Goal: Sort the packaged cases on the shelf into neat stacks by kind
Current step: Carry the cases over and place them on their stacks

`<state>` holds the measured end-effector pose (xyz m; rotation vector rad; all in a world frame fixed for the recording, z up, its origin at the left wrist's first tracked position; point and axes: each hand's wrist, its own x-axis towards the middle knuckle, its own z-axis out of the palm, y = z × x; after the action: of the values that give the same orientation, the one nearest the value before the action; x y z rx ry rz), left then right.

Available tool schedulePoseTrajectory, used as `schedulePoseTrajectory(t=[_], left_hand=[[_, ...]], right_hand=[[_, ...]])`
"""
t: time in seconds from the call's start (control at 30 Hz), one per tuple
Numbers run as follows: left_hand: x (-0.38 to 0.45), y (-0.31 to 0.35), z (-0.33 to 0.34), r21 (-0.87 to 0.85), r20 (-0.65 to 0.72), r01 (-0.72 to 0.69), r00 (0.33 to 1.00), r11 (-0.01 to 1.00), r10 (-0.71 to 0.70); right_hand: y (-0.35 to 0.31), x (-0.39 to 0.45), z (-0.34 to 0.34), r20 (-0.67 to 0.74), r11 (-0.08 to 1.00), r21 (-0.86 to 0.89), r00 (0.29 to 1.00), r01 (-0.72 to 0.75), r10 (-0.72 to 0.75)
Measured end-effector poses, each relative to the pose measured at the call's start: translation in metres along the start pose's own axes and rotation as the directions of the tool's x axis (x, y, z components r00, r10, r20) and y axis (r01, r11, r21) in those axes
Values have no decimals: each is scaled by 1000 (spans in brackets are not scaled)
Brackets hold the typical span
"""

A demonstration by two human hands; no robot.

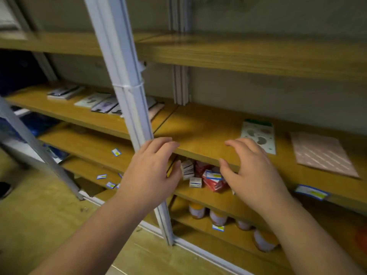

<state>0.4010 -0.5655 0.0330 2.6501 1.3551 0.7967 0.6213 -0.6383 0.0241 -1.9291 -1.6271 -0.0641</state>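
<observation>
Both hands, left hand (151,171) and right hand (252,171), hover spread wide and empty over the shelf (198,132) edge, with the packaged cases (258,135) lying flat further back, probably light, stiff and slippery, so pinch the long edges.

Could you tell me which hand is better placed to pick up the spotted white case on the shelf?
Right. The right hand hovers open just beside the spotted white case; the left hand is farther away.
</observation>
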Motion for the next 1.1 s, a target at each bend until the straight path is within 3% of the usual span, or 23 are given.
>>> schedulePoseTrajectory(t=[0.23, 0.6, 1.1], left_hand=[[-34, -120, -50, -2, -19, 88, 996, 996, -88], [-33, -247, -76, -23, -34, 231, 972, 973, -231], [93, -422, -69, 115, 28, 264, 963, 958, -268]], right_hand=[[-113, 17, 75, 32, 997, 36, 997, 74, -75], [-234, 80, 164, 156, 969, 87, 957, 232, -243], [-297, 247, 290, 161, 990, 54, 977, 131, -138]])
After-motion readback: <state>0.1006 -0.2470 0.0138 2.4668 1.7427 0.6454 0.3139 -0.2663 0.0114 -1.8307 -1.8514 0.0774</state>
